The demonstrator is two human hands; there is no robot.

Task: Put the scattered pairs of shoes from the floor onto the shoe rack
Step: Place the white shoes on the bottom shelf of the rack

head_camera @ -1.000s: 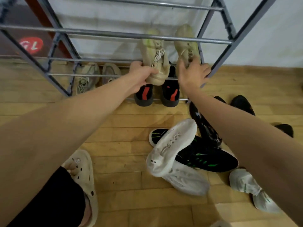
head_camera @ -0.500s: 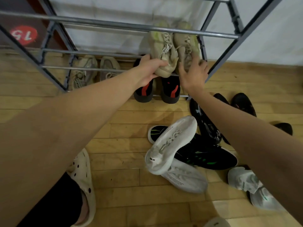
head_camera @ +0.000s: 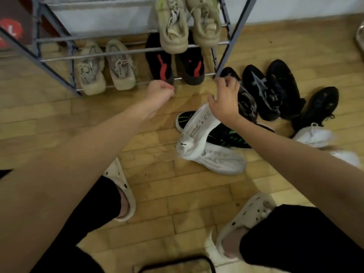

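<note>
Now the shoe rack (head_camera: 230,46) carries three pairs, beige sneakers (head_camera: 173,32) on its upper bars, while the floor just right of it holds a heap of black shoes (head_camera: 262,91) and white sneakers (head_camera: 197,134). Left hand (head_camera: 159,95) curled shut, empty, before the rack; right hand (head_camera: 224,101) loosely curled, touching a white sneaker's sole.

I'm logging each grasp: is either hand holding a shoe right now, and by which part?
Neither clearly. The left hand is a closed fist with no shoe in it. The right hand sits over the toe of the upturned white shoe; a grip cannot be told.
</note>
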